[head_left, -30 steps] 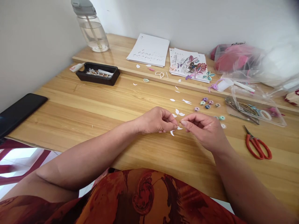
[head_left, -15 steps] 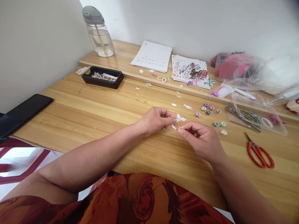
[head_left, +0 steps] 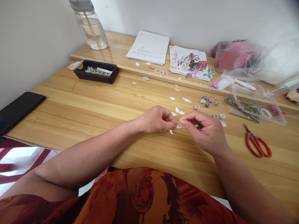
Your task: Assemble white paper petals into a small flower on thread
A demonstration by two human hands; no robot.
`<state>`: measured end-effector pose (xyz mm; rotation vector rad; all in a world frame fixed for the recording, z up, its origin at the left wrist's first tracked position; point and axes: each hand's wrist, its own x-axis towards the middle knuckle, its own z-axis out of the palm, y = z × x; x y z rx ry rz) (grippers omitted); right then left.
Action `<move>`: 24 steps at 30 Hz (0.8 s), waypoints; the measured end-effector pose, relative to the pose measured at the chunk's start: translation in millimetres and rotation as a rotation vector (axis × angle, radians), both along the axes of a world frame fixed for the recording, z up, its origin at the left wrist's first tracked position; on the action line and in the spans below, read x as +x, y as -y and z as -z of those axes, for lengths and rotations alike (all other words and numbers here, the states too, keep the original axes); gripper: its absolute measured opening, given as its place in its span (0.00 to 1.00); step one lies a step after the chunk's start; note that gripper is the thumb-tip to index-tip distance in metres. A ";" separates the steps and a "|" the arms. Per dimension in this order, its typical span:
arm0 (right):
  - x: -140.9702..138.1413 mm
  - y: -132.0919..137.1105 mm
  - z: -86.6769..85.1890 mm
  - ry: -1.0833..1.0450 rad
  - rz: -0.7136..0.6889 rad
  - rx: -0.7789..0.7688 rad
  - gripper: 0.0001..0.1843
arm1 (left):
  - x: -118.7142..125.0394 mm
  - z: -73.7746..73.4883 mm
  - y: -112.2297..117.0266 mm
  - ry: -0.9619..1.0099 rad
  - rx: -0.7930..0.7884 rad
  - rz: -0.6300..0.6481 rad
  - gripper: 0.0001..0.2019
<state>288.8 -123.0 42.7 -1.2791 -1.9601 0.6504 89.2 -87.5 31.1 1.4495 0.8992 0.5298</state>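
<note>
My left hand (head_left: 157, 119) and my right hand (head_left: 205, 130) meet fingertip to fingertip over the middle of the wooden table (head_left: 93, 109). Both are pinched on a small white paper petal piece (head_left: 178, 126) held between them. Another white petal (head_left: 171, 132) lies on the table just below the left fingertips. More white petals (head_left: 179, 111) lie loose just beyond the hands. Several small coloured paper coils (head_left: 207, 102) sit to the right of the petals.
Red scissors (head_left: 257, 144) lie at the right. A clear plastic bag of tools (head_left: 255, 105) and pink bags are behind them. At the back are white sheets (head_left: 149, 46), cards with paper flowers (head_left: 191, 63), a black tray (head_left: 97, 71), a water bottle (head_left: 90, 26). A phone (head_left: 18, 110) lies at left.
The hands stayed pinched together on the white piece; half a second ago the right hand sat slightly lower. The head tilted up, then back down, shifting the whole scene.
</note>
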 end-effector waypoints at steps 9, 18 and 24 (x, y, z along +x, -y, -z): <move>6.5 -13.5 9.5 -0.302 -0.011 -0.415 0.11 | 1.2 -7.5 1.0 0.133 -0.171 -0.021 0.06; -1.3 -1.5 10.0 -0.148 -0.074 -0.355 0.11 | 6.6 3.0 -4.2 0.264 -0.175 -0.293 0.07; -7.1 7.8 6.7 0.055 -0.064 -0.014 0.03 | 5.8 5.8 -4.1 0.158 -0.077 -0.298 0.06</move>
